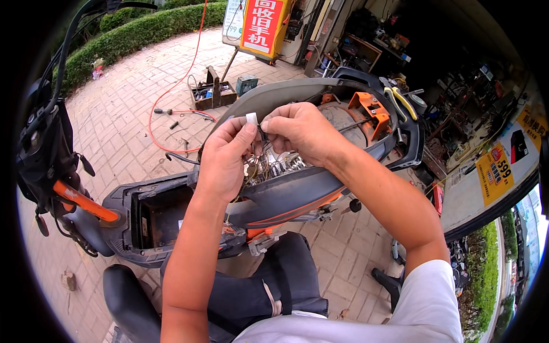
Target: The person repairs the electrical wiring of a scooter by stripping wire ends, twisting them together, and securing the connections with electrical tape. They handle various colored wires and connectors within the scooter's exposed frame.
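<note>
Above the opened body of an electric scooter [280, 206], both of my hands are raised close together. My left hand [226, 154] pinches a small white piece [251, 118] between thumb and forefinger; whether it is tape or a connector I cannot tell. Fingertips of my right hand [300, 131] are closed on a thin dark wire [263, 132], right beside the white piece. Below them, a tangle of wires and silvery parts [277, 166] fills the scooter's middle. An orange bracket [370, 114] stands at its rear, with yellow-handled pliers [403, 104] lying on the edge beyond.
An open toolbox [213, 94] sits on the paving behind the scooter, near a red hose [151, 128] and scattered tools. The scooter's open floor compartment [163, 217] lies left. A black seat [128, 297] is near me. A cluttered workshop [457, 86] and a sign board [263, 28] stand beyond.
</note>
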Motion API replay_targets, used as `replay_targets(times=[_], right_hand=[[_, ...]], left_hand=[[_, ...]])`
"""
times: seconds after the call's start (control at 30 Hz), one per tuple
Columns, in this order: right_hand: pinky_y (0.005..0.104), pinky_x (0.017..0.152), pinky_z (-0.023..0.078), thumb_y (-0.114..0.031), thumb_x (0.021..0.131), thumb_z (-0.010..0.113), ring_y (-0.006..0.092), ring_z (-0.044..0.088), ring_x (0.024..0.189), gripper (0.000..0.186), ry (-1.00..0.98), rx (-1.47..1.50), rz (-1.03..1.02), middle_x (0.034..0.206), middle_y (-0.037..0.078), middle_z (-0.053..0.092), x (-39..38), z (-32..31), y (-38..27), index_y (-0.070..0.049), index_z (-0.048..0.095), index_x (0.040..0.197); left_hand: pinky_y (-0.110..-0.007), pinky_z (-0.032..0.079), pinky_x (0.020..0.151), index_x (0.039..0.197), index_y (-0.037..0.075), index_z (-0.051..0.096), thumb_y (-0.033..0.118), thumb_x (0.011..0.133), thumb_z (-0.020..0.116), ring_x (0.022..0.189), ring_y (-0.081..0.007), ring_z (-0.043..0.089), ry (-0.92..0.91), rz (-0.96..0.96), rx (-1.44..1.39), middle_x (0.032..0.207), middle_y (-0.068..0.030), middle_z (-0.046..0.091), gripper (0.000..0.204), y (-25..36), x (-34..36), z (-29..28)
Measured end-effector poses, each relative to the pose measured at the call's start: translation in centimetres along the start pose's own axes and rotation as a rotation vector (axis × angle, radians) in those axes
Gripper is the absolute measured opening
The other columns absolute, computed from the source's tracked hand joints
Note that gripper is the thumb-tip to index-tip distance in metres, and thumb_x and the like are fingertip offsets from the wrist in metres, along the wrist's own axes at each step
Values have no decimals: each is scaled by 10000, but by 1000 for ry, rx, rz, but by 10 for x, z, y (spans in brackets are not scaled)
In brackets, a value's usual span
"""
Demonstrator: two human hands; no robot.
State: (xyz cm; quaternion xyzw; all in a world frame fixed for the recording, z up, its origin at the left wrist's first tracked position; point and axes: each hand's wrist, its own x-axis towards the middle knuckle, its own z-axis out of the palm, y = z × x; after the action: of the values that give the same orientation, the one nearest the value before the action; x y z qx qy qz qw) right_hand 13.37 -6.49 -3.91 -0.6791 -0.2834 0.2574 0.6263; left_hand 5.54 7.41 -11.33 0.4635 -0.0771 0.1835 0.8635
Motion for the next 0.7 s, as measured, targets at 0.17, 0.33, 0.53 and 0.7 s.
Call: replay_targets(times=[0.17,0.33,0.53,0.7], right_hand=[[279,572,500,-126,901,600,138,591,613,169,-118,86,73,783,86,637,-3,-5,-4,33,643,936],[319,613,507,-132,928,563,138,588,625,146,-210,142,237,776,68,631,2,-9,-3,-2,628,906],[299,646,484,-185,938,607,104,547,686,119,-299,192,264,779,7,589,4,-16,4,-69,614,914],[281,661,466,-267,921,663,85,514,707,186,-345,125,241,796,-20,573,3,-14,2,-88,612,918]], left_hand=[[-250,445,661,1097,42,582,196,949,605,728,-96,554,-5,-39,-35,867,-5,602,215,7,0,-3],[-247,448,666,1088,29,608,171,936,630,711,-89,557,-72,-87,-93,863,-3,618,209,12,1,-3],[-246,443,680,1104,77,623,195,943,628,736,-73,563,-110,-150,-106,879,17,627,200,16,2,-6],[-249,430,689,1104,94,625,209,941,633,737,-69,562,-127,-166,-142,890,24,628,200,13,2,-9]])
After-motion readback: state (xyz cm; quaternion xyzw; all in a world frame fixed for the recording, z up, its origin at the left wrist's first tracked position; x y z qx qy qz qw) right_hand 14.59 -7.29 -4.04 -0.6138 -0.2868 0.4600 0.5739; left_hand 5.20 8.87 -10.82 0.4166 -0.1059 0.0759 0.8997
